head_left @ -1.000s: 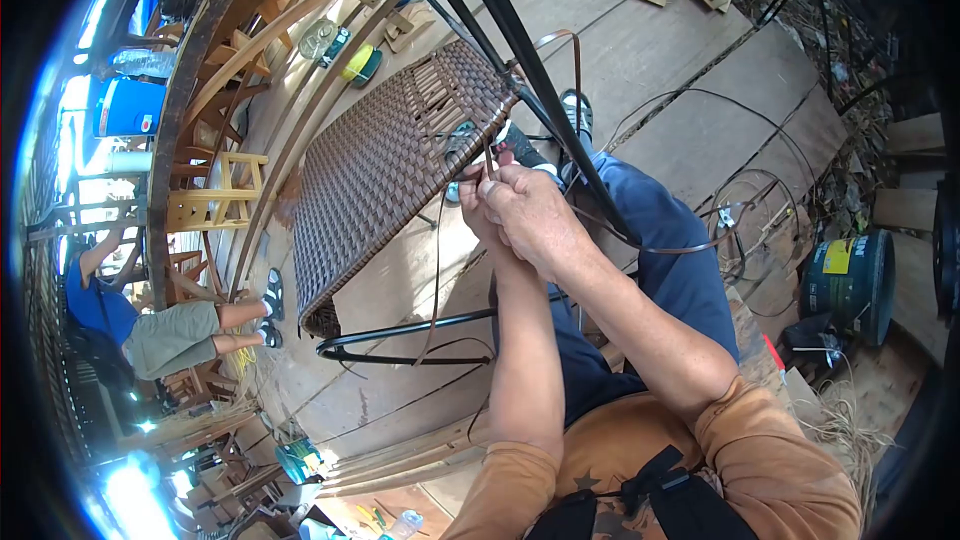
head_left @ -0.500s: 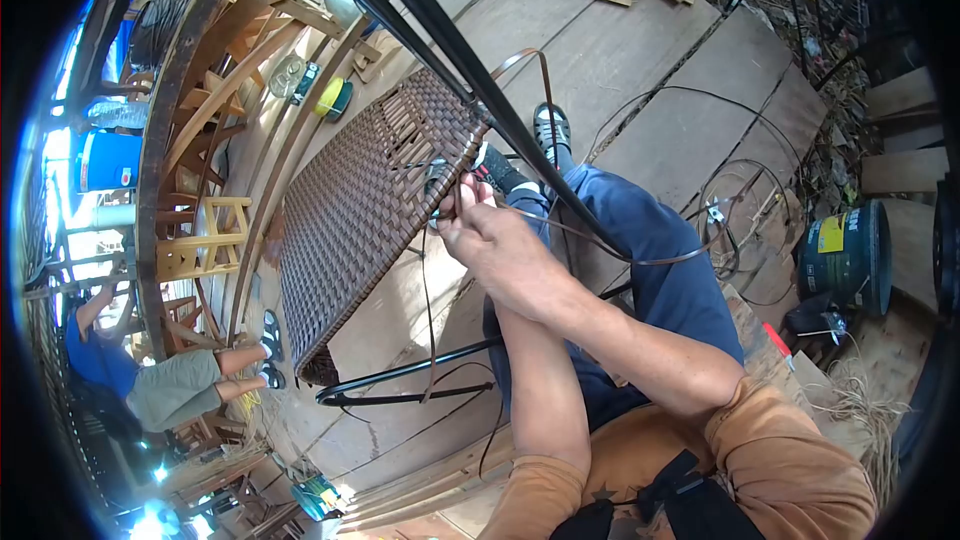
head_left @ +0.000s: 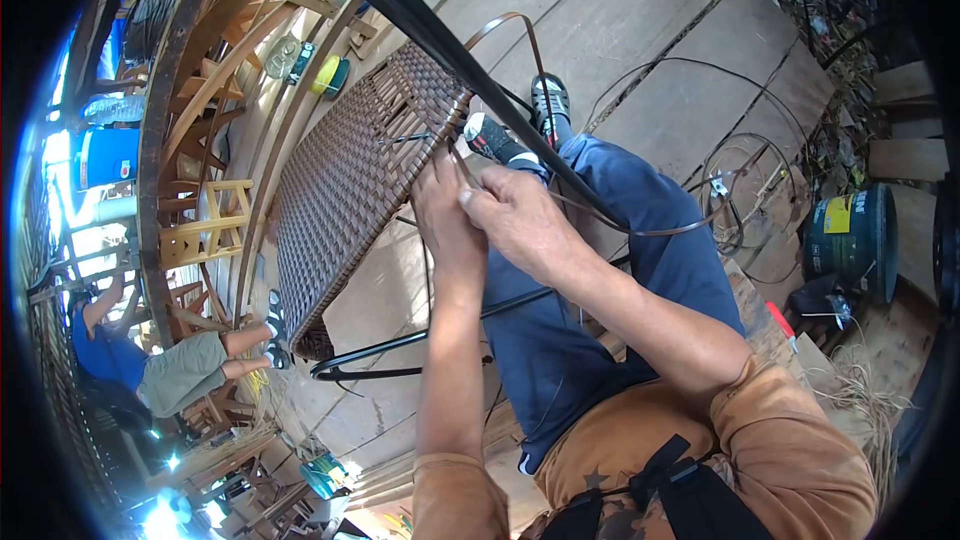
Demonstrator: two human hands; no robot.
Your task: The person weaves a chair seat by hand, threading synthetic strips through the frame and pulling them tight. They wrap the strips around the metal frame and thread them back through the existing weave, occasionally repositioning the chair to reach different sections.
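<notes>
A brown woven panel [head_left: 335,185] stands tilted in front of me, with loose open strands near its upper right end. My left hand [head_left: 448,215] is closed at the panel's right edge; its fingertips are partly hidden and what they hold is unclear. A thin dark tool tip [head_left: 408,138] pokes out over the weave just beyond it. Touching or nearly touching it, my right hand [head_left: 522,218] pinches a flat brown strip [head_left: 655,232]. The strip runs from the panel's edge through this hand and off to the right.
Black metal tubes [head_left: 400,0] cross above the panel and below it. Coiled strip [head_left: 745,190], a green bucket [head_left: 850,240] and a red-handled tool [head_left: 779,322] lie at the right. A person [head_left: 180,370] is at the left, near wooden chair frames [head_left: 215,225].
My left hand has come out from beneath the right one to the panel's edge. The right hand has shifted slightly up and right. The panel and black tube have shifted in view.
</notes>
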